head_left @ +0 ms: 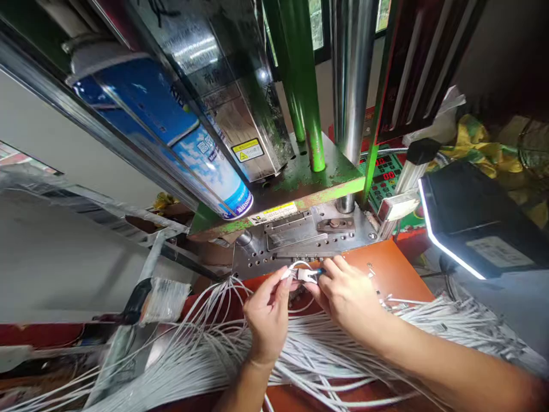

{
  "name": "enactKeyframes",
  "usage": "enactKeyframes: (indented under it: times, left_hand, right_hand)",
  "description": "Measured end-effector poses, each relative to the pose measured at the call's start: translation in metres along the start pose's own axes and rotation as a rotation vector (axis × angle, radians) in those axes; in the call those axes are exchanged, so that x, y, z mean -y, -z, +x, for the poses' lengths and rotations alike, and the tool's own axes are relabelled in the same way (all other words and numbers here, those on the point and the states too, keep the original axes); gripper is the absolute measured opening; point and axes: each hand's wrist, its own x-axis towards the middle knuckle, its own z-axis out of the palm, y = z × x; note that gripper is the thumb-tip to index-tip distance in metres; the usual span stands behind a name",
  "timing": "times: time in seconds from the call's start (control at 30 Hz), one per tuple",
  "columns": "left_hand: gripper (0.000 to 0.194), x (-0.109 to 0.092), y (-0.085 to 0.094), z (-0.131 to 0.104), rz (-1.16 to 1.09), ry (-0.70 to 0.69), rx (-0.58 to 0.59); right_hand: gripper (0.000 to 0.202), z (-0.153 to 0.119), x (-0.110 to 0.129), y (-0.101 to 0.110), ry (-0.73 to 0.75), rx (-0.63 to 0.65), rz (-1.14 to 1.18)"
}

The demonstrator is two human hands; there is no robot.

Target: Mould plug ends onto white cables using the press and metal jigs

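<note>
My left hand (pixel 269 312) pinches a white cable (pixel 302 264) between thumb and fingertips, just in front of the press. At the cable's end, between my two hands, is a small white connector (pixel 307 275). My right hand (pixel 349 290) is closed at the connector's right side, its fingers around a small thing with a blue part (pixel 319 271); its kind is too small to tell. Below both hands spreads a large heap of white cables (pixel 317 343). Right behind my fingers lies the metal die plate (pixel 257 252) of the press.
A green press platen (pixel 326 186) hangs over the die plate, with a blue-and-white spray can (pixel 210 166) at its left. A lit work lamp (pixel 476 223) stands close on the right. Behind it is a control panel (pixel 386 171) with red digits. An orange surface (pixel 394 269) borders the plate.
</note>
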Motion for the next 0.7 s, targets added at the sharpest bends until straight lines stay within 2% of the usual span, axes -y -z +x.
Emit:
enactKeyframes:
  times: [0.2, 0.27, 0.5, 0.7]
  left_hand:
    - [0.037, 0.003, 0.001, -0.007, 0.301, -0.343, -0.101]
    - [0.037, 0.002, 0.002, -0.005, 0.354, -0.407, -0.111]
    - [0.039, -0.005, 0.002, 0.001, 0.426, -0.536, -0.113]
    - [0.036, -0.006, 0.002, -0.001, 0.404, -0.460, -0.104]
  right_hand:
    - [0.037, -0.001, 0.003, -0.001, -0.044, -0.017, 0.008]
    - [0.038, -0.001, 0.003, -0.003, -0.041, -0.028, 0.010]
    - [0.040, 0.001, 0.000, -0.005, -0.053, -0.050, 0.030]
    - [0.049, 0.005, -0.015, -0.003, 0.065, 0.011, 0.031]
